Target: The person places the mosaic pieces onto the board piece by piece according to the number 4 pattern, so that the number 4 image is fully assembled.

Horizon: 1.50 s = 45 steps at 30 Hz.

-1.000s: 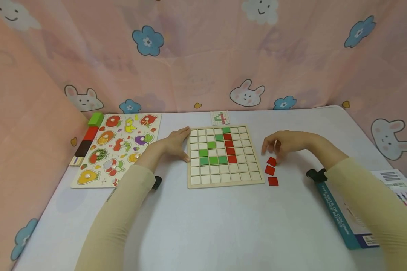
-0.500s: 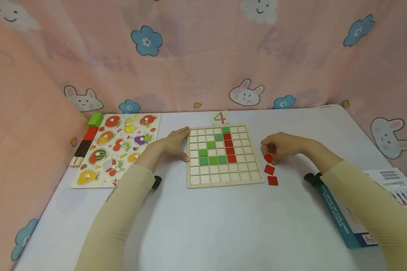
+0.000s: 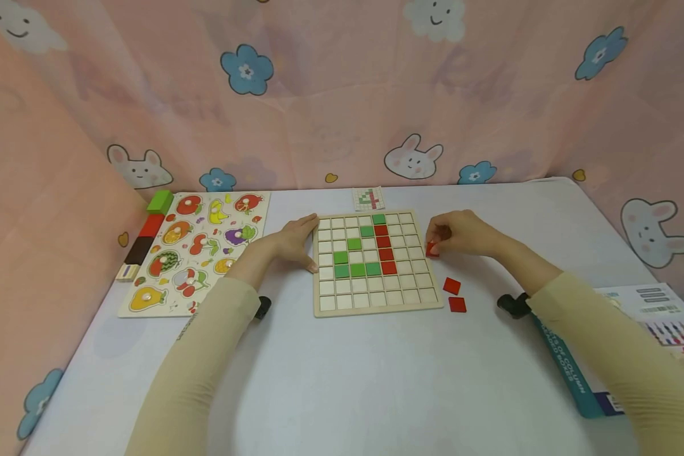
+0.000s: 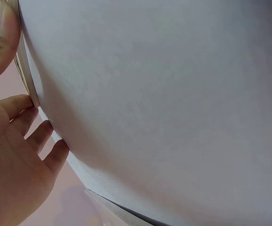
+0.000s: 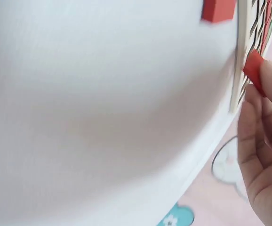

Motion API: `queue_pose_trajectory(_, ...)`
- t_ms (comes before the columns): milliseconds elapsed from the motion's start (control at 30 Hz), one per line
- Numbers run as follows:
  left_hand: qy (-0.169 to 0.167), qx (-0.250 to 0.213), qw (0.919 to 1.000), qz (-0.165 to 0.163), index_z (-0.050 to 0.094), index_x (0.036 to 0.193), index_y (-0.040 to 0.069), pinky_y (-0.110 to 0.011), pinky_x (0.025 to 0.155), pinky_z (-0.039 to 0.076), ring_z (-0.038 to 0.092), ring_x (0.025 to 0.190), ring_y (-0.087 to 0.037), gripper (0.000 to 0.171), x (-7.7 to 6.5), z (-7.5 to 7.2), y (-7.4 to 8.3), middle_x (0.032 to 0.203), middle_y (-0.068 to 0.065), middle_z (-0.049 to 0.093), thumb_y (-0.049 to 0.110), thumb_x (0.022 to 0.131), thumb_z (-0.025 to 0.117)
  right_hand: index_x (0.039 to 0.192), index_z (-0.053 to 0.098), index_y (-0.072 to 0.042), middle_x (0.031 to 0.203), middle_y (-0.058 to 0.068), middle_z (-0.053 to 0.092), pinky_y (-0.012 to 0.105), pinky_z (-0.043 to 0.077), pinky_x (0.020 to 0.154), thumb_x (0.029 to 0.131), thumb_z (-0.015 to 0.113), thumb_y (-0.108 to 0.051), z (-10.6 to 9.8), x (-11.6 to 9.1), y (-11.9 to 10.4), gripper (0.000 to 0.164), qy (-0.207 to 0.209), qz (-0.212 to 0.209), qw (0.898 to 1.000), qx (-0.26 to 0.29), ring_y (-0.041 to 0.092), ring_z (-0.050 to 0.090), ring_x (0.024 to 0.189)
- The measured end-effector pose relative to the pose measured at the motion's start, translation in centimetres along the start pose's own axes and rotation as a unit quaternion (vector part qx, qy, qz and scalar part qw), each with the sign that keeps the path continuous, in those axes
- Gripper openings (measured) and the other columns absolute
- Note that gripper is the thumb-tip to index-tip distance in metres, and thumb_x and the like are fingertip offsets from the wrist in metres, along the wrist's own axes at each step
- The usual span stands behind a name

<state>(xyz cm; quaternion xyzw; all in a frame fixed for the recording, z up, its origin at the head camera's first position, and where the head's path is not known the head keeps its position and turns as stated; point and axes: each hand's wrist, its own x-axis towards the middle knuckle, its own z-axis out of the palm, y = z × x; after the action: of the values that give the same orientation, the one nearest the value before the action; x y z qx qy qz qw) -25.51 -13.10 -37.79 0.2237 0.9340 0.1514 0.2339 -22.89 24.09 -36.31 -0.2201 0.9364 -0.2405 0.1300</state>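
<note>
A wooden grid board (image 3: 379, 312) lies on the white table in the head view, with white squares, a slanting line and row of green tiles (image 3: 354, 244) and a column of red tiles (image 3: 385, 241). My left hand (image 3: 296, 240) rests against its left edge, thumb and fingers spread along the rim. At the right edge, my right hand (image 3: 464, 233) pinches a red square tile (image 3: 432, 249) between thumb and fingers. The right wrist view shows this red tile (image 5: 254, 66) tilted close beside the rim. Two loose red tiles (image 3: 452, 286) lie right of the board.
A small pattern card (image 3: 368, 199) lies behind the board. To the left are a fruit puzzle board (image 3: 133, 304) and a row of green, red, black and pale blocks (image 3: 152, 224). A teal-edged box (image 3: 564, 367) lies under my right forearm.
My right hand has picked up the farthest of three loose red tiles and moved it left to the board's right edge. My left hand has stayed at the left rim.
</note>
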Motion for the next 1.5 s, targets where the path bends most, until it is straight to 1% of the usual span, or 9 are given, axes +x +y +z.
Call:
queue_pose_trajectory(100, 0.001, -0.002, 1.0, 0.0, 0.008, 0.158, 0.002, -0.053, 0.129, 0.012, 0.008, 0.155, -0.043, 0.119, 0.0, 0.0, 0.1, 0.169, -0.015, 0.003, 0.033, 0.074, 0.085, 0.091, 0.071, -0.013, 0.082, 0.001, 0.068, 0.021, 0.05, 0.07, 0.084, 0.077, -0.013, 0.7, 0.2, -1.2, 0.01, 0.006, -0.003, 1.0, 0.027, 0.016, 0.057, 0.08)
queue_pose_trajectory(300, -0.001, -0.005, 1.0, -0.001, 0.007, 0.159, 0.002, -0.052, 0.129, 0.011, 0.007, 0.155, -0.042, 0.119, 0.1, 0.0, 0.0, 0.169, -0.014, 0.002, 0.033, 0.074, 0.085, 0.095, 0.075, -0.014, 0.088, 0.001, 0.073, 0.019, 0.054, 0.076, 0.086, 0.075, -0.011, 2.4, 0.4, -4.0, 0.01, -0.042, -0.023, 0.996, 0.072, 0.015, 0.061, 0.083)
queue_pose_trajectory(500, -0.003, -0.006, 1.0, -0.001, 0.008, 0.158, 0.002, -0.053, 0.129, 0.009, 0.006, 0.155, -0.042, 0.118, 0.0, 0.0, -0.1, 0.169, -0.014, 0.001, 0.032, 0.075, 0.085, 0.09, 0.076, -0.013, 0.086, -0.001, 0.073, 0.019, 0.056, 0.073, 0.082, 0.077, -0.007, 3.9, 0.3, -5.7, 0.01, -0.05, -0.05, 0.995, 0.07, 0.013, 0.062, 0.08)
queue_pose_trajectory(800, -0.002, -0.007, 1.0, -0.001, 0.007, 0.158, 0.002, -0.052, 0.129, 0.009, 0.006, 0.155, -0.041, 0.118, -0.2, -0.1, 0.1, 0.169, -0.014, 0.001, 0.033, 0.075, 0.085, 0.079, 0.076, -0.014, 0.081, -0.003, 0.072, 0.021, 0.055, 0.07, 0.081, 0.078, -0.007, 4.9, 0.3, -6.4, 0.008, -0.036, -0.065, 0.996, 0.05, 0.012, 0.06, 0.077)
queue_pose_trajectory(1000, -0.003, -0.011, 0.9999, 0.0, 0.007, 0.159, 0.002, -0.053, 0.129, 0.009, 0.006, 0.155, -0.042, 0.118, -0.3, -0.1, 0.1, 0.169, -0.014, 0.001, 0.033, 0.075, 0.084, 0.083, 0.074, -0.017, 0.081, -0.005, 0.069, 0.022, 0.053, 0.07, 0.082, 0.078, -0.011, 4.1, -0.1, -5.5, 0.007, -0.054, -0.067, 0.996, 0.033, 0.013, 0.058, 0.078)
queue_pose_trajectory(1200, -0.003, -0.014, 0.9999, -0.001, 0.008, 0.159, 0.003, -0.054, 0.129, 0.008, 0.005, 0.156, -0.041, 0.117, -0.2, 0.0, 0.2, 0.169, -0.013, 0.001, 0.032, 0.075, 0.084, 0.084, 0.072, -0.017, 0.078, -0.005, 0.066, 0.023, 0.051, 0.067, 0.087, 0.073, -0.016, 1.6, -1.2, -2.3, 0.004, -0.067, -0.033, 0.997, 0.014, 0.015, 0.055, 0.078)
queue_pose_trajectory(1267, -0.002, -0.014, 0.9999, -0.001, 0.008, 0.159, 0.003, -0.054, 0.129, 0.008, 0.005, 0.156, -0.041, 0.117, -0.2, 0.0, 0.2, 0.169, -0.013, 0.001, 0.032, 0.075, 0.084, 0.086, 0.072, -0.019, 0.08, -0.004, 0.067, 0.024, 0.052, 0.069, 0.087, 0.073, -0.015, 0.6, -1.7, -1.2, 0.004, -0.089, -0.021, 0.996, 0.008, 0.015, 0.056, 0.08)
queue_pose_trajectory(1333, -0.002, -0.014, 0.9999, -0.004, 0.008, 0.159, 0.004, -0.053, 0.129, 0.008, 0.005, 0.156, -0.041, 0.116, -0.2, 0.0, 0.2, 0.169, -0.013, 0.001, 0.032, 0.075, 0.084, 0.09, 0.073, -0.019, 0.085, -0.002, 0.067, 0.026, 0.051, 0.072, 0.085, 0.073, -0.012, -0.2, -2.1, -0.4, 0.009, -0.127, -0.006, 0.992, 0.014, 0.016, 0.057, 0.083)
queue_pose_trajectory(1500, -0.001, -0.016, 0.9998, -0.009, 0.009, 0.159, 0.005, -0.054, 0.129, 0.009, 0.005, 0.156, -0.041, 0.116, -0.3, 0.0, 0.2, 0.169, -0.012, 0.001, 0.032, 0.075, 0.084, 0.1, 0.073, -0.023, 0.092, 0.005, 0.06, 0.028, 0.049, 0.072, 0.077, 0.082, -0.013, -1.0, -3.0, 0.8, 0.026, -0.221, 0.035, 0.974, 0.036, 0.018, 0.056, 0.084)
